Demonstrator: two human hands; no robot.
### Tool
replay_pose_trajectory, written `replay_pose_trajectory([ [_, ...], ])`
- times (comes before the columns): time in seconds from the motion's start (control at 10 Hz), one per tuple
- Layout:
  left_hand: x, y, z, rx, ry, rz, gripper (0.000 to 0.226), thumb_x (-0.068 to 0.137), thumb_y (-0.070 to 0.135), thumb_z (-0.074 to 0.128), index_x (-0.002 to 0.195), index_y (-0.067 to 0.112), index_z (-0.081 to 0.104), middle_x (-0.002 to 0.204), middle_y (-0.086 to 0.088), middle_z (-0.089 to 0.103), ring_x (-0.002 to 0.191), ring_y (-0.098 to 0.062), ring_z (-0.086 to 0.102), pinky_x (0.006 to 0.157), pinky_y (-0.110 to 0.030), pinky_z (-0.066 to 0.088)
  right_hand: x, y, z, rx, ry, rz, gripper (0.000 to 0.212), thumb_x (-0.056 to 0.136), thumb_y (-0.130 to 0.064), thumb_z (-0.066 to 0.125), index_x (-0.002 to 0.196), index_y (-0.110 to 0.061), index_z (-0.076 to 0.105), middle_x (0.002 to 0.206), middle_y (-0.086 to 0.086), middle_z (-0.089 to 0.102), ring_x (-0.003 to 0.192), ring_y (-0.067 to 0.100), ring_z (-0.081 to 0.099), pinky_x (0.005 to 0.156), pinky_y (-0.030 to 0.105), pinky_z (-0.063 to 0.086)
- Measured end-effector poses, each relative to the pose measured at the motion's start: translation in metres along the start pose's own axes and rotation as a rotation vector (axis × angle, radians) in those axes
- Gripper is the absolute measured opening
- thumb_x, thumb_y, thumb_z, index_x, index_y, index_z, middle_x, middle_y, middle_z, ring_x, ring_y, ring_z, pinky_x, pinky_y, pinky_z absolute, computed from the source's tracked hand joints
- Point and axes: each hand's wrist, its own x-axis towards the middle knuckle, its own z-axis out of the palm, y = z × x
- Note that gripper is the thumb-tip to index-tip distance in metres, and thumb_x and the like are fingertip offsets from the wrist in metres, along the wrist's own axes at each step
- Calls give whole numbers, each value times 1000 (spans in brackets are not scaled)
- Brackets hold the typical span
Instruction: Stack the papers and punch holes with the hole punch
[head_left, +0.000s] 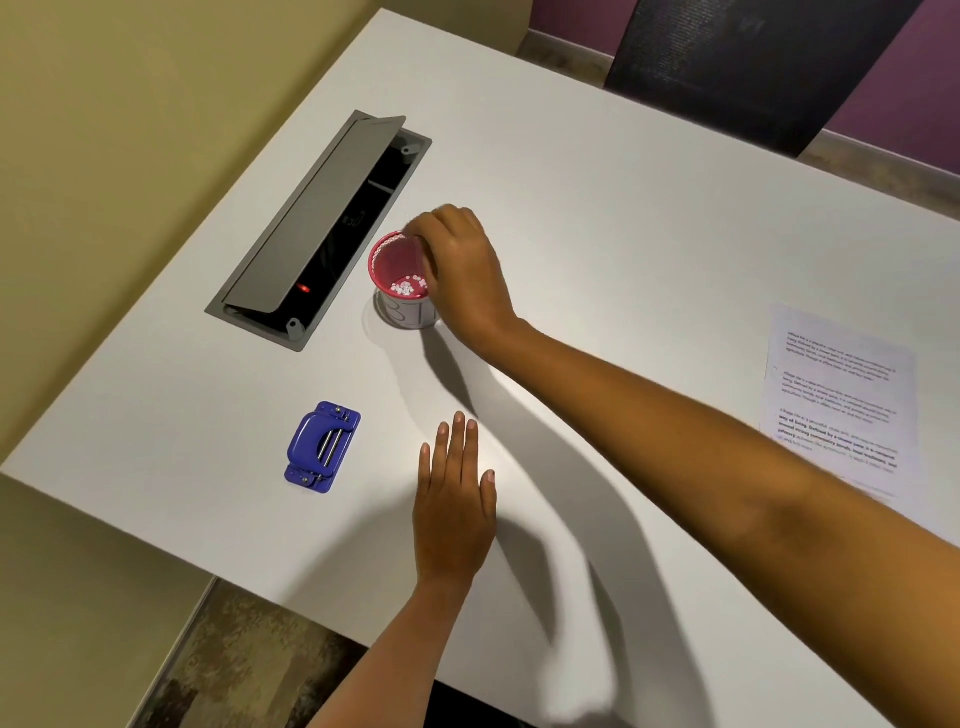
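Observation:
A blue hole punch (322, 447) lies on the white table (623, 234), near the left front edge. A stack of printed papers (839, 400) lies at the right. A small cup (402, 283) with a red inside stands in the middle and holds several white paper dots. My right hand (462, 270) reaches over the cup's right rim, its fingers curled over the edge. My left hand (454, 499) lies flat on the table with straight fingers, to the right of the hole punch and apart from it.
A grey cable box (311, 228) with its lid raised is set into the table left of the cup. A black chair back (748, 62) stands behind the far edge. The table's front left edge runs close to the hole punch.

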Motion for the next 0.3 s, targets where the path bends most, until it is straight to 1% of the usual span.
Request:
replay_pose_trajectory([
  [0.1, 0, 1, -3, 1, 4, 11, 57, 100, 34, 25, 152, 11, 23, 159, -6, 25, 147, -23, 24, 121, -41, 20, -15, 5, -12, 47, 118, 50, 24, 86, 2, 53, 105, 3, 67, 103, 19, 67, 99, 34, 58, 82, 37, 48],
  [0.2, 3, 2, -5, -7, 25, 5, 58, 98, 33, 31, 152, 13, 22, 160, -4, 24, 147, -22, 24, 121, -40, 20, -69, 23, -36, 75, 171, 188, 38, 78, 16, 45, 105, 1, 67, 103, 17, 66, 101, 28, 57, 84, 12, 43],
  [0.3, 0, 3, -2, 11, 41, 1, 59, 98, 32, 32, 153, 14, 20, 161, -4, 21, 149, -20, 20, 121, -40, 19, -108, 34, -47, 121, 170, 316, 42, 77, 21, 45, 105, -1, 67, 105, 15, 64, 100, 19, 53, 81, -5, 32],
])
